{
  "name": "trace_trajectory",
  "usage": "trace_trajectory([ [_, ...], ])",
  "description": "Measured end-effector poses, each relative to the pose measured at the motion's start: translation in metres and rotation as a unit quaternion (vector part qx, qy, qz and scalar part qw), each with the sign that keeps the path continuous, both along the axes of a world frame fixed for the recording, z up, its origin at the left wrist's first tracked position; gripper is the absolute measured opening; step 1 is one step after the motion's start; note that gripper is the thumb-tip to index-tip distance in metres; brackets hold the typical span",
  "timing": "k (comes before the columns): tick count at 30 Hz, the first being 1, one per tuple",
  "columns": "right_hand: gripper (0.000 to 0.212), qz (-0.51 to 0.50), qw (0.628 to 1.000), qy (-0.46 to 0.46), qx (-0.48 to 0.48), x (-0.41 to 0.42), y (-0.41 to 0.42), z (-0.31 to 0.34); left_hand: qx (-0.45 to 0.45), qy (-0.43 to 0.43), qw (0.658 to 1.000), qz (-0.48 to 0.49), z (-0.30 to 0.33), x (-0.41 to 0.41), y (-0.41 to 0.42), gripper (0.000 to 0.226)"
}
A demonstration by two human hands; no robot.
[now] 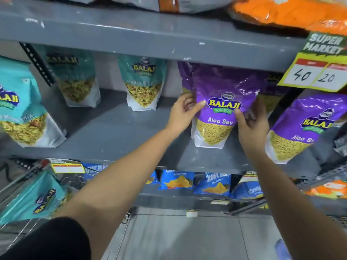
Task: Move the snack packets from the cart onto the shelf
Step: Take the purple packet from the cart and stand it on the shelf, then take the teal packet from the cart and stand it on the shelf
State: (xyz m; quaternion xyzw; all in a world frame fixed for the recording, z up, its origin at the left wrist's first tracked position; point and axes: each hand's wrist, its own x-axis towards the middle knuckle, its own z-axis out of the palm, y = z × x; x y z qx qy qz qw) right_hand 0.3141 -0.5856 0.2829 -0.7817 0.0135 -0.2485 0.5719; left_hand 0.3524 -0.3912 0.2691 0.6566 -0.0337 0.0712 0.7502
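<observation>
A purple Aloo Sev packet (223, 91) stands upright on the grey middle shelf (116, 132). My left hand (183, 113) holds its left edge, thumb on the front. Gripping the packet's right side is my right hand (252, 126), with the fingers behind it. Another purple packet (185, 76) stands just behind it. A second Aloo Sev packet (300, 128) stands at the right. At the lower left, a teal Balaji packet (35, 197) lies in the wire cart (16, 186).
Teal Balaji packets (144, 83) stand further left on the same shelf, with bare shelf between them and the purple ones. A yellow price tag (319, 72) hangs from the upper shelf. Blue chip bags (178, 182) fill the lower shelf. Orange bags (293, 12) lie on top.
</observation>
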Motion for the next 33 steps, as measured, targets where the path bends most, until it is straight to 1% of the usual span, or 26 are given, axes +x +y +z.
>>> trace_trajectory([
  [1,0.053,-0.026,0.998,-0.048,0.032,-0.013,0.011,-0.005,-0.014,-0.011,0.999,0.03,-0.002,-0.011,0.014,0.037],
  [2,0.055,-0.043,0.994,-0.088,0.048,-0.029,0.024,-0.008,-0.025,-0.016,0.997,0.069,-0.006,-0.026,0.031,0.035],
  [4,0.048,-0.028,0.989,-0.139,0.051,-0.056,0.058,-0.021,-0.031,-0.005,0.987,0.158,-0.021,-0.066,0.076,0.026],
  [5,0.043,-0.003,0.989,-0.143,0.044,-0.067,0.078,-0.027,-0.021,0.004,0.98,0.199,-0.031,-0.091,0.102,0.02],
  [7,0.032,0.047,0.992,-0.118,-0.014,-0.086,0.125,-0.041,0.019,0.024,0.965,0.259,-0.054,-0.142,0.155,0.01],
  [9,0.03,0.128,0.985,-0.094,-0.063,-0.101,0.177,-0.06,0.061,0.064,0.951,0.296,-0.083,-0.193,0.209,0.008],
  [12,0.033,0.251,0.964,-0.034,-0.084,-0.122,0.26,-0.094,0.066,0.196,0.934,0.292,-0.135,-0.267,0.286,0.013],
  [13,0.03,0.294,0.951,-0.007,-0.093,-0.13,0.287,-0.108,0.052,0.253,0.924,0.284,-0.154,-0.291,0.308,0.015],
  [14,0.024,0.341,0.934,0.023,-0.106,-0.137,0.314,-0.124,0.035,0.315,0.905,0.282,-0.174,-0.316,0.332,0.015],
  [15,0.017,0.383,0.913,0.062,-0.128,-0.144,0.342,-0.143,0.018,0.369,0.884,0.285,-0.191,-0.339,0.354,0.012],
  [16,0.015,0.423,0.884,0.107,-0.166,-0.149,0.368,-0.163,0.011,0.419,0.86,0.29,-0.207,-0.36,0.374,0.008],
  [17,0.024,0.457,0.849,0.165,-0.209,-0.153,0.394,-0.186,0.013,0.456,0.84,0.294,-0.224,-0.378,0.391,0.007],
  [18,0.033,0.481,0.811,0.219,-0.253,-0.156,0.417,-0.209,0.023,0.479,0.826,0.295,-0.236,-0.389,0.403,0.014],
  [19,0.037,0.491,0.78,0.263,-0.286,-0.158,0.437,-0.229,0.034,0.487,0.821,0.296,-0.249,-0.396,0.414,0.026],
  [20,0.038,0.491,0.759,0.303,-0.3,-0.156,0.455,-0.247,0.051,0.484,0.823,0.293,-0.259,-0.397,0.421,0.037],
  [21,0.035,0.479,0.751,0.341,-0.3,-0.151,0.47,-0.262,0.061,0.469,0.829,0.297,-0.268,-0.394,0.428,0.045],
  [22,0.031,0.46,0.753,0.37,-0.291,-0.142,0.483,-0.277,0.069,0.45,0.839,0.299,-0.276,-0.387,0.434,0.055],
  [23,0.042,0.448,0.76,0.383,-0.274,-0.133,0.495,-0.286,0.071,0.423,0.854,0.293,-0.283,-0.375,0.439,0.066],
  [24,0.059,0.445,0.763,0.393,-0.254,-0.123,0.506,-0.294,0.071,0.399,0.867,0.289,-0.291,-0.362,0.443,0.072],
  [25,0.072,0.452,0.764,0.403,-0.223,-0.114,0.515,-0.301,0.059,0.366,0.882,0.29,-0.297,-0.348,0.445,0.069],
  [26,0.079,0.47,0.758,0.411,-0.186,-0.108,0.523,-0.302,0.043,0.336,0.89,0.305,-0.304,-0.333,0.445,0.06],
  [27,0.077,0.489,0.752,0.416,-0.151,-0.103,0.53,-0.305,0.021,0.303,0.893,0.331,-0.31,-0.319,0.445,0.051],
  [28,0.071,0.5,0.748,0.416,-0.129,-0.1,0.537,-0.305,0.008,0.283,0.886,0.368,-0.308,-0.308,0.444,0.042],
  [30,0.058,0.493,0.762,0.402,-0.12,-0.104,0.543,-0.302,-0.019,0.273,0.864,0.422,-0.302,-0.302,0.44,0.031],
  [32,0.05,0.475,0.784,0.38,-0.122,-0.116,0.537,-0.297,-0.028,0.282,0.857,0.432,-0.293,-0.309,0.441,0.021],
  [33,0.043,0.473,0.793,0.37,-0.105,-0.126,0.53,-0.291,-0.016,0.281,0.863,0.421,-0.284,-0.317,0.441,0.016],
])
